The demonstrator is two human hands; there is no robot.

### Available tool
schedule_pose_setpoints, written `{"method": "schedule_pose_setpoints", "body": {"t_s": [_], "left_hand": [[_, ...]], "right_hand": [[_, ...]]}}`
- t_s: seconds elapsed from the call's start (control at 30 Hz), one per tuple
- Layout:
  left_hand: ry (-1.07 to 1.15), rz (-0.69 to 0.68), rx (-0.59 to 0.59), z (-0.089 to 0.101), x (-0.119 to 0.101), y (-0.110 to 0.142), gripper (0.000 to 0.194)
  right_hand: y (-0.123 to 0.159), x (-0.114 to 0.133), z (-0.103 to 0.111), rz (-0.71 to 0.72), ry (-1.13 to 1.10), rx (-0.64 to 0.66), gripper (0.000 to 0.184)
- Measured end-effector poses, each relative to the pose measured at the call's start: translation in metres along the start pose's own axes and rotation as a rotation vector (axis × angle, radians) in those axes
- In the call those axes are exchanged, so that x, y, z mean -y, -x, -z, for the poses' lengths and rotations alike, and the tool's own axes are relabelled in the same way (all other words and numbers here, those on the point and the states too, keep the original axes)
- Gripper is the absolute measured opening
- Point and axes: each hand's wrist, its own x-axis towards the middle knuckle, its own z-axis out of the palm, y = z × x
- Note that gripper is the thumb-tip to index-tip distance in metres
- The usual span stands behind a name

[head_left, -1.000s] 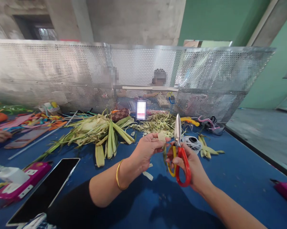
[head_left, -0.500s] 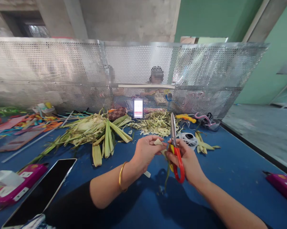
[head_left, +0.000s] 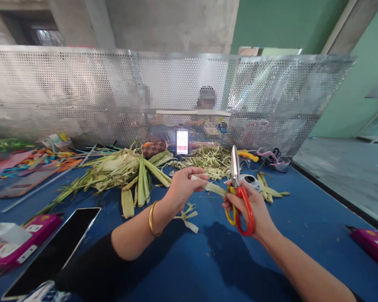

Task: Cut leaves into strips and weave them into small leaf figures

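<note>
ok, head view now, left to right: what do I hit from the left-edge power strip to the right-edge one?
Left-edge power strip → green husk pile → left hand → pale strip → red-and-yellow scissors → small husk pieces → right-edge power strip.

Soft light, med. bright, seemingly from ahead + above: soft-edged shadows pool cam-side on blue table (head_left: 308,218). Scissors (head_left: 240,193) glint along blades. Lit screen (head_left: 182,140) blown out white. Perf. metal panel (head_left: 91,84) has milky sheen. Wide-angle stretch at edges; bkgd bit soft, pixelated patches mid-frame.
</note>
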Motion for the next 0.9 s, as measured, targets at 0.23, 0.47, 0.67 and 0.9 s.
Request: {"method": "schedule_pose_setpoints", "body": {"t_s": [0.23,0.47,0.67,0.9], "left_hand": [[-1.093,-0.856,0.1,-0.002,0.005,0.01,0.017],[-1.464,-1.038,0.123,-0.008,0.009,0.015,0.021],[-1.228,-0.721,0.382,-0.012,0.012,0.016,0.019],[-1.094,-0.649,0.512,0.002,0.007,0.009,0.018]], "right_hand": [[0.001,0.0,0.0,0.041,0.105,0.086,0.046],[0.005,-0.002,0.0,0.165,0.239,0.158,0.031],[0.004,-0.004,0.002,0.181,0.24,0.215,0.031],[0.002,-0.002,0.005,0.206,0.413,0.251,0.03]]}}
